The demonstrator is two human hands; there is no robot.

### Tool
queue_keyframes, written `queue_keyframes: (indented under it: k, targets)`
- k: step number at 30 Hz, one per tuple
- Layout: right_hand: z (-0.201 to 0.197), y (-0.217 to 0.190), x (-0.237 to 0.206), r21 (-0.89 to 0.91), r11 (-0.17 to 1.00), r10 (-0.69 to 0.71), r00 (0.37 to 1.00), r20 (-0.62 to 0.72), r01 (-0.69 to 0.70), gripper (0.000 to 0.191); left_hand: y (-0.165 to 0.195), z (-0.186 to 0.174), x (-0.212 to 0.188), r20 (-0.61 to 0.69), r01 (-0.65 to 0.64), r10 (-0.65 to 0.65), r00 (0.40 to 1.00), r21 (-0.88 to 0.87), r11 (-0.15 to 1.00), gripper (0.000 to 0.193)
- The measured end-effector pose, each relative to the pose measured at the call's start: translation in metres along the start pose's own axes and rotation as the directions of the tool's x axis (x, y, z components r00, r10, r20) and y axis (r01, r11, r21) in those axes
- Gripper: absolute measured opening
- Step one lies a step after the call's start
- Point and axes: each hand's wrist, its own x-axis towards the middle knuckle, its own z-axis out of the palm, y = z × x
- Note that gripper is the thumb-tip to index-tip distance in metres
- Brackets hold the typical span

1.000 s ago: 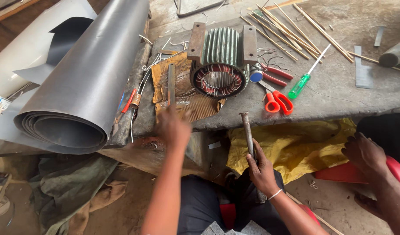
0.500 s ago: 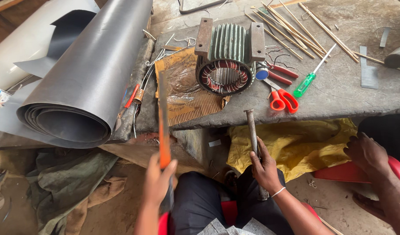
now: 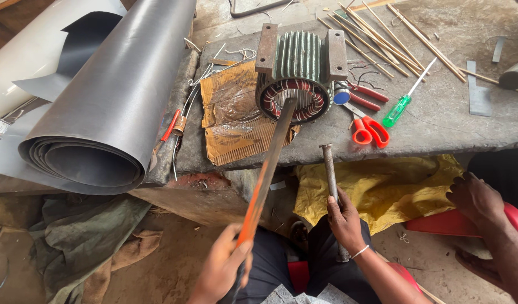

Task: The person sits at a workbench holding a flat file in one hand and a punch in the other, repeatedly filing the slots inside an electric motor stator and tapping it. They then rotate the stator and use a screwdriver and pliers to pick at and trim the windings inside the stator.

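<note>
Both hands gripping tools below the worktop [image 3: 439, 135] edge

Left hand [image 3: 222, 267] clenched on orange-handled flat bar [image 3: 268, 169], tip up at red-wound motor stator [image 3: 295, 76] just ahead; right hand [image 3: 344, 220] fisted round upright metal rod [image 3: 330, 169]. Red scissors [image 3: 368, 129] & green screwdriver [image 3: 402, 101] beyond right hand; grey sheet roll [image 3: 107, 112] off left

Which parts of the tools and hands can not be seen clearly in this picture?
Head view only:
- Tip of the long flat tool: reaches the motor stator, but contact cannot be judged.
- Left hand: cut off by the bottom edge; the tool's lower end is hidden in its grip.
- Metal rod: lower part hidden behind the right hand.
- Another person's hand: arm cut off by the right edge.
</note>
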Motion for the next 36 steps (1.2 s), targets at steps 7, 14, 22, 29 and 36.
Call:
queue_keyframes:
  k: [7,14,22,29,36]
  targets:
    - [0.004,-0.009,-0.004,-0.040,0.999,-0.013,1.000,-0.016,0.012,0.052,0.040,0.072,0.071,-0.087,-0.032,0.005,0.996,-0.307,0.951,0.029]
    - [0.002,-0.016,-0.011,-0.055,0.997,-0.051,0.999,0.018,0.052,0.051,0.039,0.092,0.092,-0.104,-0.084,0.049,0.993,-0.363,0.928,0.027]
    - [0.007,-0.062,-0.017,-0.193,0.963,-0.185,0.982,0.038,0.189,0.064,0.036,0.095,0.092,-0.127,-0.061,0.003,0.992,-0.452,0.890,0.023]
    - [0.042,-0.098,0.018,-0.304,0.903,-0.310,0.950,0.028,0.303,0.059,0.026,0.096,0.095,-0.116,-0.060,0.003,0.993,-0.489,0.870,0.022]
    - [0.046,-0.105,0.024,-0.348,0.878,-0.323,0.943,0.079,0.329,0.057,0.018,0.093,0.092,-0.087,-0.065,0.022,0.996,-0.524,0.849,0.025]
